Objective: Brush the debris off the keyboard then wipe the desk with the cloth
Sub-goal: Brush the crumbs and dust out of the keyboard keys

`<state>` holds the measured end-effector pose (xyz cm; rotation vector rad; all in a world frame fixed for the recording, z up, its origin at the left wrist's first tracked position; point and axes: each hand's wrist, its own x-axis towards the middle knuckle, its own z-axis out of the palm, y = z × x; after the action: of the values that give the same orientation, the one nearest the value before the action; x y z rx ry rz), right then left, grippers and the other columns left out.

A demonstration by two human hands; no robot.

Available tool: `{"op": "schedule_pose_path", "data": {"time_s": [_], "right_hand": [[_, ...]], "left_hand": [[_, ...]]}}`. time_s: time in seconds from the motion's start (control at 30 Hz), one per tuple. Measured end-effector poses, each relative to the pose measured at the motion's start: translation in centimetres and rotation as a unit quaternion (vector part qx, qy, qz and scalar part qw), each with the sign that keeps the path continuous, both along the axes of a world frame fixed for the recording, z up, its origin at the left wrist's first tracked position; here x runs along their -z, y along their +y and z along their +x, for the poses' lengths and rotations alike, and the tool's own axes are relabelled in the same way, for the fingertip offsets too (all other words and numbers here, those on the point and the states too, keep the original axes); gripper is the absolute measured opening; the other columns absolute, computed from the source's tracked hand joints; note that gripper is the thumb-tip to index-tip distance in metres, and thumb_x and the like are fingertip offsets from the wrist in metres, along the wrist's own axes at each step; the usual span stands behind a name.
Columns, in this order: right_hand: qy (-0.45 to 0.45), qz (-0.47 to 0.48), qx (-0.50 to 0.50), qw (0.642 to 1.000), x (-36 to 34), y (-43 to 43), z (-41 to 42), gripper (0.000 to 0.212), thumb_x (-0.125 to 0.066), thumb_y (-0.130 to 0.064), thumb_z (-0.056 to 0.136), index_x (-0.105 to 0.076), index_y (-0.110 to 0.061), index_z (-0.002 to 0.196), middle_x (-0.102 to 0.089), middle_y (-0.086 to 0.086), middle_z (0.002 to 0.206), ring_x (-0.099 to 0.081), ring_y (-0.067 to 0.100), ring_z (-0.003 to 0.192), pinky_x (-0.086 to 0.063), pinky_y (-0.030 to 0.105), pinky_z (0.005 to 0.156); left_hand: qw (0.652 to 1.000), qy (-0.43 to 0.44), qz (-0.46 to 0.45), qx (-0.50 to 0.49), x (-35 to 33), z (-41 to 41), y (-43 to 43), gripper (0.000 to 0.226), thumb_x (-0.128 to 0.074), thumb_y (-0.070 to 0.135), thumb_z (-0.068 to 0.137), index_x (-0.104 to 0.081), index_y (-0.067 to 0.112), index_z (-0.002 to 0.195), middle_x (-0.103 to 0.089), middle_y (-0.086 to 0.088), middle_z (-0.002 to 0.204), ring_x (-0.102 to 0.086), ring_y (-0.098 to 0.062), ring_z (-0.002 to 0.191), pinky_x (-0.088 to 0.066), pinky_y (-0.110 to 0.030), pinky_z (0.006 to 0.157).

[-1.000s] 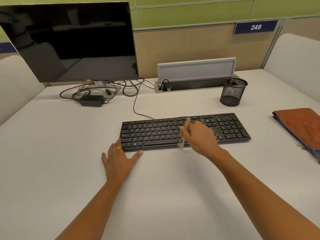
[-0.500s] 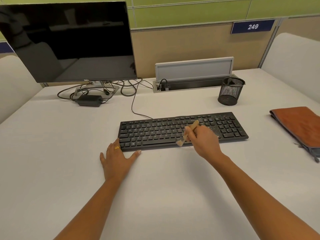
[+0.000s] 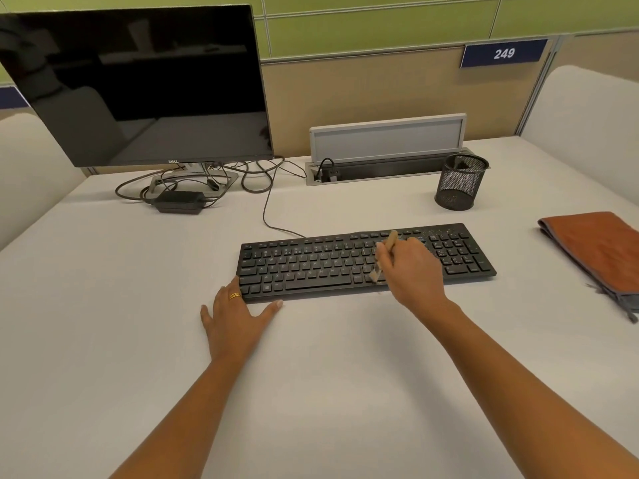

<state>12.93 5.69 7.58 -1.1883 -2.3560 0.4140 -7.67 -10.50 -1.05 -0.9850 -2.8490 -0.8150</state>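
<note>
Head view: saw the right hand (image 3: 411,271) curled round the wooden handle of a small brush (image 3: 390,242), pinching it between thumb and fingers. Found the handle tilted up and away and the bristles down on the keys near the front edge of the keyboard (image 3: 311,267), right of its middle. Found the left hand (image 3: 238,316) flat on the desk (image 3: 311,392), fingers straight and spread, holding nothing. Placed its fingertips at the keyboard's front left corner and its thumb along the front edge. Noted a gold ring (image 3: 235,295) on one finger of that hand.

Made out pale specks of debris (image 3: 434,233) on the keys toward the right rear of the keyboard, just beyond the right hand, plus a small fleck on the desk just in front of the bristles.

Spotted the cloth (image 3: 598,247), orange-brown with grey edging, folded at the right edge of the desk, well apart from the keyboard and from both hands. Saw a black mesh pen cup (image 3: 461,184) behind the keyboard's right end. Traced a thin cable (image 3: 268,216) from the keyboard's rear toward a dark monitor (image 3: 138,84) at the left rear. Noted a black power adapter (image 3: 179,201) among looped cords by the stand. Saw a raised grey flap (image 3: 387,136) over a cable trough at the back, and a blue sign (image 3: 504,53) reading 249 on the partition.
</note>
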Motion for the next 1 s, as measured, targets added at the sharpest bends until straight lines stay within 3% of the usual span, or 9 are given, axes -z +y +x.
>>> {"op": "schedule_pose_path", "data": {"time_s": [0.13, 0.23, 0.4, 0.5, 0.6, 0.77, 0.93, 1.0], "right_hand": [[0.064, -0.049, -0.071, 0.994, 0.2, 0.0, -0.3, 0.045, -0.035, -0.035, 0.100, -0.069, -0.011, 0.085, -0.051, -0.017, 0.058, -0.051, 0.020, 0.082, -0.033, 0.027, 0.059], [-0.007, -0.045, -0.105, 0.993, 0.3, -0.2, -0.3, 0.039, -0.033, -0.038, 0.100, -0.067, -0.019, 0.098, -0.056, -0.012, 0.070, -0.043, 0.014, 0.090, -0.033, 0.028, 0.065], [-0.057, -0.017, -0.071, 0.996, -0.7, -0.3, -0.1, 0.049, -0.028, -0.036, 0.101, -0.062, -0.007, 0.082, -0.039, -0.008, 0.063, -0.041, 0.016, 0.088, -0.039, 0.032, 0.068], [-0.062, -0.025, -0.060, 0.996, -0.5, -0.2, -0.1, 0.048, -0.028, -0.035, 0.101, -0.064, -0.006, 0.087, -0.055, 0.003, 0.074, -0.048, 0.020, 0.091, -0.043, 0.035, 0.074], [-0.001, -0.027, -0.020, 0.999, 0.1, 0.3, 0.0, 0.048, -0.028, -0.036, 0.100, -0.066, -0.007, 0.090, -0.066, 0.008, 0.083, -0.055, 0.023, 0.091, -0.047, 0.037, 0.074], [-0.008, -0.024, -0.024, 0.999, 0.9, 0.2, -0.1, 0.049, -0.029, -0.037, 0.100, -0.067, -0.009, 0.088, -0.068, 0.007, 0.084, -0.059, 0.023, 0.086, -0.049, 0.037, 0.072], [0.052, -0.102, -0.046, 0.992, 0.4, 0.3, -0.1, 0.043, -0.034, -0.033, 0.100, -0.069, -0.013, 0.086, -0.068, 0.000, 0.078, -0.058, 0.014, 0.070, -0.043, 0.030, 0.067], [0.002, -0.061, -0.014, 0.998, 0.4, 0.4, 0.1, 0.045, -0.032, -0.036, 0.100, -0.068, -0.012, 0.090, -0.068, 0.002, 0.083, -0.061, 0.019, 0.079, -0.044, 0.032, 0.068]], "left_hand": [[1.000, 0.000, -0.001, 0.000, 0.0, -0.1, 0.0, 0.090, -0.058, 0.066, 0.077, -0.030, 0.016, 0.146, -0.041, -0.007, 0.146, -0.028, -0.021, 0.141, -0.006, -0.049, 0.116], [1.000, 0.003, -0.001, 0.001, 0.0, 0.0, 0.1, 0.090, -0.058, 0.066, 0.077, -0.030, 0.015, 0.146, -0.041, -0.007, 0.146, -0.027, -0.021, 0.141, -0.006, -0.049, 0.116], [1.000, -0.002, 0.002, 0.002, 0.0, 0.0, 0.0, 0.090, -0.058, 0.066, 0.078, -0.029, 0.016, 0.146, -0.039, -0.007, 0.148, -0.026, -0.021, 0.142, -0.005, -0.048, 0.116], [1.000, -0.002, 0.000, 0.001, 0.0, 0.0, 0.0, 0.090, -0.058, 0.066, 0.078, -0.028, 0.016, 0.147, -0.038, -0.007, 0.148, -0.025, -0.021, 0.142, -0.005, -0.048, 0.116], [1.000, -0.001, -0.002, 0.001, 0.0, 0.1, 0.0, 0.090, -0.058, 0.066, 0.078, -0.028, 0.016, 0.147, -0.037, -0.007, 0.149, -0.024, -0.021, 0.142, -0.005, -0.048, 0.116], [1.000, -0.003, -0.001, 0.003, 0.0, 0.0, 0.0, 0.090, -0.058, 0.066, 0.078, -0.027, 0.017, 0.148, -0.036, -0.007, 0.150, -0.022, -0.020, 0.143, -0.004, -0.048, 0.116], [1.000, -0.001, -0.002, 0.001, 0.0, 0.0, 0.0, 0.089, -0.059, 0.065, 0.079, -0.027, 0.017, 0.147, -0.037, -0.008, 0.149, -0.023, -0.021, 0.143, -0.006, -0.048, 0.117], [1.000, -0.003, -0.002, 0.001, 0.0, 0.0, 0.0, 0.089, -0.059, 0.065, 0.078, -0.028, 0.018, 0.147, -0.039, -0.008, 0.147, -0.026, -0.021, 0.142, -0.006, -0.048, 0.117]]}}
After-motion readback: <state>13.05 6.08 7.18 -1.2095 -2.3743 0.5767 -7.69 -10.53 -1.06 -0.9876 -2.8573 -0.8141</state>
